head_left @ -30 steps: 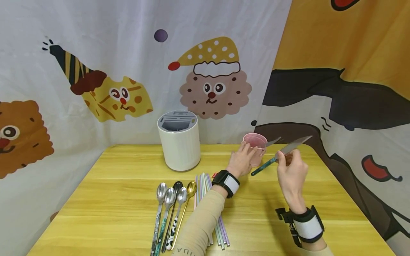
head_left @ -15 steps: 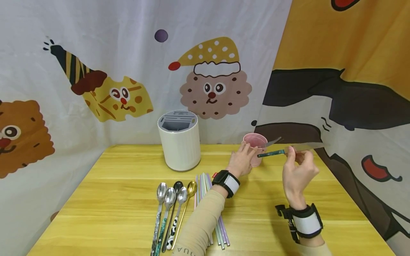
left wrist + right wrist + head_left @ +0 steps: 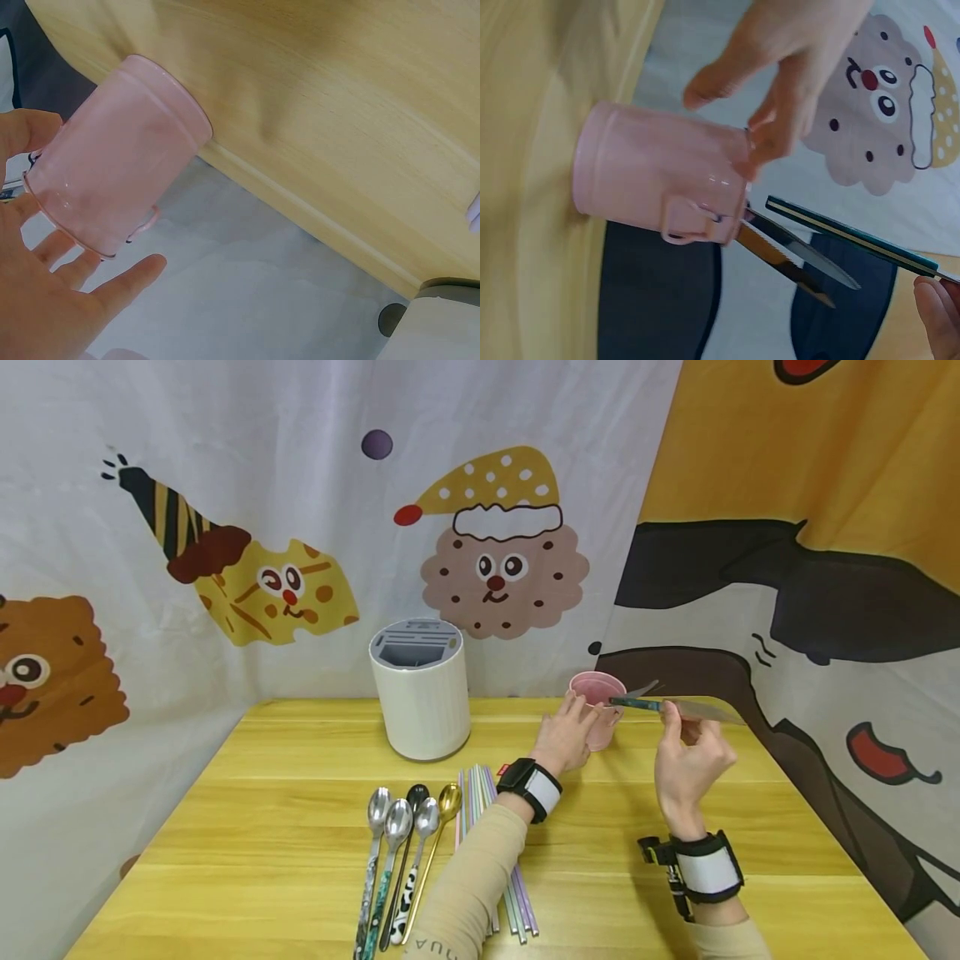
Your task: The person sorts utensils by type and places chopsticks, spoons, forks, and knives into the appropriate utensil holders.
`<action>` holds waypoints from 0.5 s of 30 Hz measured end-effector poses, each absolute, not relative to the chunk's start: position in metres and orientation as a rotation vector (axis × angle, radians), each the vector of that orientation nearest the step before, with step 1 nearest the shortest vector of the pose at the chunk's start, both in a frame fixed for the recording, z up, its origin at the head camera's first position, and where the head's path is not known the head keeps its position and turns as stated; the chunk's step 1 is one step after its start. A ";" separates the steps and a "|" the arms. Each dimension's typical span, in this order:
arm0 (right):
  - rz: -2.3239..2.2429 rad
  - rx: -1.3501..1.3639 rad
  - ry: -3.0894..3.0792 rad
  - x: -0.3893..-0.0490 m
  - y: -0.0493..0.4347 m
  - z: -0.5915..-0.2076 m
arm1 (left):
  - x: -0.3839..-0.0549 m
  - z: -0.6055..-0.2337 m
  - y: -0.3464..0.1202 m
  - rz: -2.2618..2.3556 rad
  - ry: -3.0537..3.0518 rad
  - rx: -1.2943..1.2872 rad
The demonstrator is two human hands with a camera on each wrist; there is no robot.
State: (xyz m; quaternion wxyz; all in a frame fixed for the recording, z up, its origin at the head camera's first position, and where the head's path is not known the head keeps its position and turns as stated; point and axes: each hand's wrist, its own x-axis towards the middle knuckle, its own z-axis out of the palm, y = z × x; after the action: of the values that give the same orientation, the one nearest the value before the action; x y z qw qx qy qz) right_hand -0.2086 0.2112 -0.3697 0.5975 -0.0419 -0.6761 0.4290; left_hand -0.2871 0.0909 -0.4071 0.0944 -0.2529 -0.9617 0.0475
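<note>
knife [image 3: 641, 703] pinched by right grip [image 3: 692, 762] has swung toward pink cup [image 3: 120, 157], left grip [image 3: 561, 739] spread against it.

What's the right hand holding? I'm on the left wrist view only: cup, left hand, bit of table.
Observer: The right hand is holding a knife.
Operator: Which end points at the cup?
Observer: The handle points toward the cup, and the blade points away from it.
Operator: Any spoons out? None in my frame.
Observer: Five spoons, lying on the table in the head view.
</note>
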 end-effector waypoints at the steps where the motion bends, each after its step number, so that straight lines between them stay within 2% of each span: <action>1: 0.993 -0.094 -1.574 -0.211 0.211 -0.372 | -0.287 -0.407 0.091 0.140 -2.853 -0.750; 15: 0.935 -0.108 -1.753 -0.239 0.205 -0.399 | -0.285 -0.406 0.090 0.132 -2.864 -0.741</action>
State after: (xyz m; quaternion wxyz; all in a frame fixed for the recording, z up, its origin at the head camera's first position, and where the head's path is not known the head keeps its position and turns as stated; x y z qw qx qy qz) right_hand -0.2392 0.2046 -0.3992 0.5446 -0.0455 -0.7390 0.3939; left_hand -0.2850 0.0896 -0.4056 0.0901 -0.2491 -0.9633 0.0442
